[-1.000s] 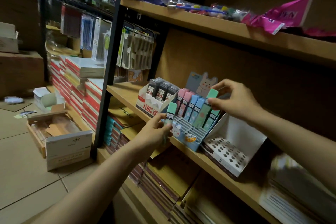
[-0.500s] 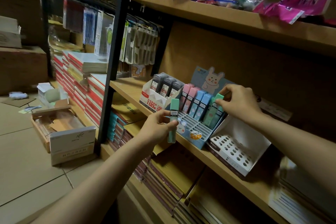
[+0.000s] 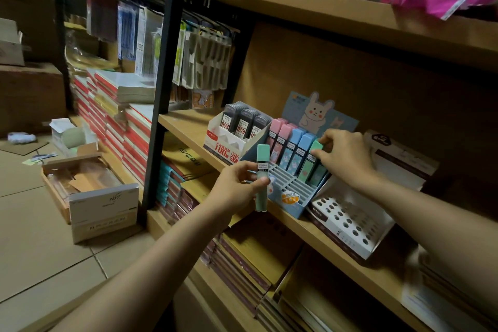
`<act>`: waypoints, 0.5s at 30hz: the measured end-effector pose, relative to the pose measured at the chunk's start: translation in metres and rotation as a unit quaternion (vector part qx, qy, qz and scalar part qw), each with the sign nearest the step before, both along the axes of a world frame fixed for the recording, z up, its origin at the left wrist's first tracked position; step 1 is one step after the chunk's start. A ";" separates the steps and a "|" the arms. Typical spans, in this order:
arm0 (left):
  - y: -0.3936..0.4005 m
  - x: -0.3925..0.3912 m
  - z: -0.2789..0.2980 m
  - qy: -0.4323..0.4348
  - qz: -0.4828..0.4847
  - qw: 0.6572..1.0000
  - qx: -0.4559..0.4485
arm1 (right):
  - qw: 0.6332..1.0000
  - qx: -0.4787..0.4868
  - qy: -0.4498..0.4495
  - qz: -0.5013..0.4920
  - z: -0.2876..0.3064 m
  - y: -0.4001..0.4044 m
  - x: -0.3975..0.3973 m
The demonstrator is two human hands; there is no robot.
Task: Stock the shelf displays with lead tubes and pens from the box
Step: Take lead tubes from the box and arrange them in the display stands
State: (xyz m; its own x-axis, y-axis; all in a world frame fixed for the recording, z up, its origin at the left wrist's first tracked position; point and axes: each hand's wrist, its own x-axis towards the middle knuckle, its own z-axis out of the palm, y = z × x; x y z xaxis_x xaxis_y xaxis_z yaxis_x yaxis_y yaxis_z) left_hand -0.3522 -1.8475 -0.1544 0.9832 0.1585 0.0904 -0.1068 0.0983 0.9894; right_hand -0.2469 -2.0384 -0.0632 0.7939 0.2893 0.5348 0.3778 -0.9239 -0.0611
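Observation:
My left hand (image 3: 237, 186) holds a green lead tube (image 3: 262, 178) upright in front of the blue rabbit display (image 3: 289, 197) on the middle shelf. My right hand (image 3: 345, 153) pinches the top of another green lead tube (image 3: 310, 162) that stands in the display's back row, at the right end. Pink and blue tubes (image 3: 288, 143) fill that row to its left. The front slots hold nothing. A white display with dark lead tubes (image 3: 242, 124) stands to the left. The supply box (image 3: 91, 191) sits open on the floor at the left.
A white display with round holes (image 3: 350, 221) lies to the right of the blue one. The upper shelf (image 3: 323, 13) carries packets overhead. Stacks of notebooks (image 3: 113, 116) fill the lower shelves and the left. A black upright post (image 3: 159, 89) stands by the shelf's left end.
My right hand has pushed its green tube down into the back row. My left hand has kept its green tube upright in front of the display. The view has shifted slightly.

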 end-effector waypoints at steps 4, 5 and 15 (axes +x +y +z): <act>-0.003 0.000 -0.001 -0.009 -0.008 1.000 -0.016 | 1.000 0.004 -0.012 0.017 0.002 -0.002 -0.003; -0.004 -0.001 0.000 -0.014 -0.010 1.000 -0.016 | 0.999 0.012 -0.025 0.030 0.004 -0.002 -0.005; -0.022 -0.003 0.006 -0.089 -0.022 0.992 0.084 | 0.947 0.130 0.187 0.227 0.008 0.021 -0.057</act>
